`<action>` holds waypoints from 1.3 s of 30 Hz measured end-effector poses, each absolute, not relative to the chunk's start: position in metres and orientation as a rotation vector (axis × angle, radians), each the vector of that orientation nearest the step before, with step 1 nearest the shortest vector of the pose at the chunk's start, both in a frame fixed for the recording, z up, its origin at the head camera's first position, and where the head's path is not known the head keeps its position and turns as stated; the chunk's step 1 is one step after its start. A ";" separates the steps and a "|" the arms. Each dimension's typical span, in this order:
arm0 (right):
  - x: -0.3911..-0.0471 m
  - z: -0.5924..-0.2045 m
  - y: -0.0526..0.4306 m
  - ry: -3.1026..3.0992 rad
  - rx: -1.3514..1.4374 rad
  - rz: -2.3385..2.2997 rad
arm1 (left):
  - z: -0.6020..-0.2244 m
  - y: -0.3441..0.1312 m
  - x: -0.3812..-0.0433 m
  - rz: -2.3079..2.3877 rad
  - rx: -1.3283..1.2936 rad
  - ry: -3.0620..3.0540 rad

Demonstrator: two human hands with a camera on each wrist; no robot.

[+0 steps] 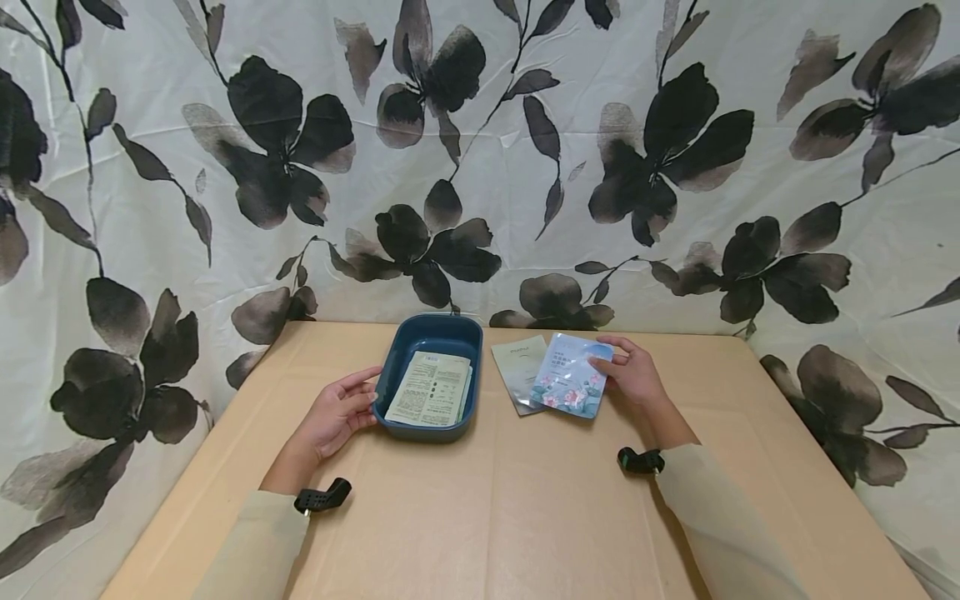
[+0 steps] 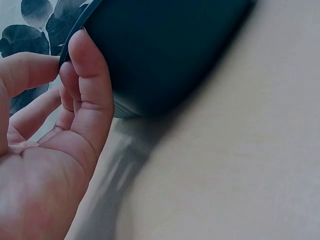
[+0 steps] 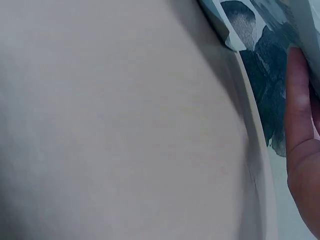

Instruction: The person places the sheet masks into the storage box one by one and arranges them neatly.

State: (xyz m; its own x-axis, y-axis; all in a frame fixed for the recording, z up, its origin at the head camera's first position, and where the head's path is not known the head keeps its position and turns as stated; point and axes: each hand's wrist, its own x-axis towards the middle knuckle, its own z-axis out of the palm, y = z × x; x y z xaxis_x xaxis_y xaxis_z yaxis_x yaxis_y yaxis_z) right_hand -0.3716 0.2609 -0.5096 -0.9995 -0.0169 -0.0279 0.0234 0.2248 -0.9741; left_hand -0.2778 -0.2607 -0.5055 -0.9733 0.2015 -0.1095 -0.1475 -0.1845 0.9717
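A dark blue rectangular tub (image 1: 429,332) stands at the far middle of the table. My left hand (image 1: 341,415) pinches its left rim between thumb and fingers, as the left wrist view shows. Inside the tub lies a small stack of flat sachets (image 1: 431,389), the top one covered in printed text. To the right, my right hand (image 1: 636,372) grips the right edge of a light blue sachet (image 1: 572,375) with pink flowers on it. This sachet partly covers a pale green-silver sachet (image 1: 516,367). In the right wrist view only part of the held sachet (image 3: 311,30) shows.
The tan table (image 1: 487,508) reaches back to a white curtain (image 1: 540,250) with dark flowers, which hangs behind and on both sides. Each wrist wears a black camera band, one on the left (image 1: 322,497) and one on the right (image 1: 641,461).
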 end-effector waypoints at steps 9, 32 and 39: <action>-0.364 -0.503 0.251 2.397 -0.040 -1.971 | -0.506 -0.261 -0.277 2.262 0.091 1.826; -0.347 -0.490 0.216 2.274 -0.140 -2.032 | -0.505 -0.261 -0.278 2.243 0.085 1.841; -0.339 -0.484 0.202 2.274 -0.174 -2.060 | -0.507 -0.262 -0.277 2.247 0.089 1.832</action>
State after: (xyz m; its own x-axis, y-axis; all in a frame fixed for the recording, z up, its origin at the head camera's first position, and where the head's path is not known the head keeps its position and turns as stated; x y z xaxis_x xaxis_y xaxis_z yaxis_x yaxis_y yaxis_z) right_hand -0.3389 0.2022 -0.4845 -0.9912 -0.1298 0.0251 -0.0378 0.0960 -0.9947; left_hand -0.2766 -0.2623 -0.5068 -0.9692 0.2234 -0.1038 -0.1466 -0.1845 0.9718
